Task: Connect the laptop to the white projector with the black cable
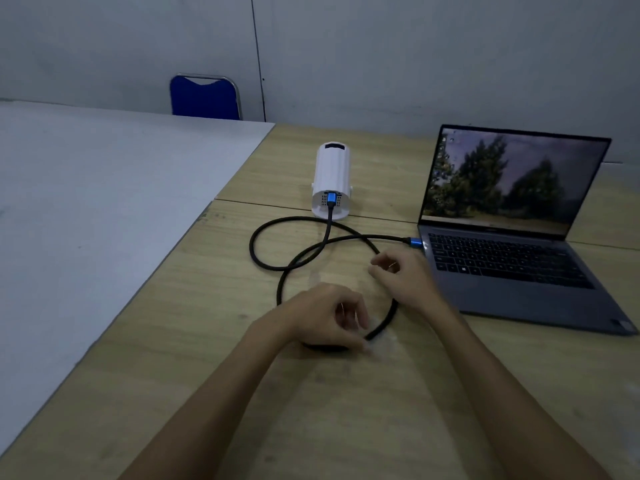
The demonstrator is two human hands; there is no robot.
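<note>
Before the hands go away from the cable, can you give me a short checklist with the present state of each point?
1. Blue plug seated in white projector: ok.
2. Other blue plug at the laptop left edge: looks inserted, full seating cannot tell.
3. Black cable slack, lying in loops: ok.
4. Laptop screen on: ok.
5. Left hand clear of cable: not ok, it rests over the loop.
6. Right hand holding anything: cannot tell.

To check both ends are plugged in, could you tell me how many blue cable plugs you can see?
2: one blue plug in the near end of the white projector, one at the laptop's left edge.
</note>
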